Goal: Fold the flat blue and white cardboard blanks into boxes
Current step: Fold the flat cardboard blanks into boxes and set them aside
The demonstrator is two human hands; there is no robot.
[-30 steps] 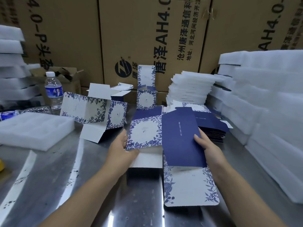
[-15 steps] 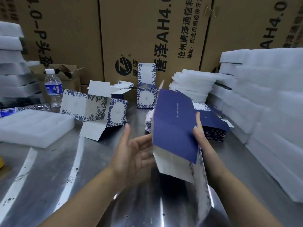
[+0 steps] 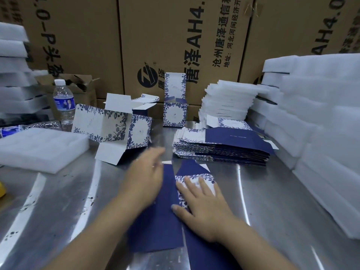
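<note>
We should crease the blank [image 3: 159, 221] firmly along its score, pinning it flat on the desk [image 3: 58, 211] near us (the stack of blanks [image 3: 224, 151] lies behind). Our right hand [image 3: 202, 209] lies palm-down on it, fingers spread; our left hand [image 3: 144, 176], blurred, reaches over its left edge with straight fingers, holding nothing.

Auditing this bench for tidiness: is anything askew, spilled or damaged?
No spill or damage shows. The stack of flat blanks is fanned unevenly, and a half-folded box sits left of it with its flaps splayed open.
</note>
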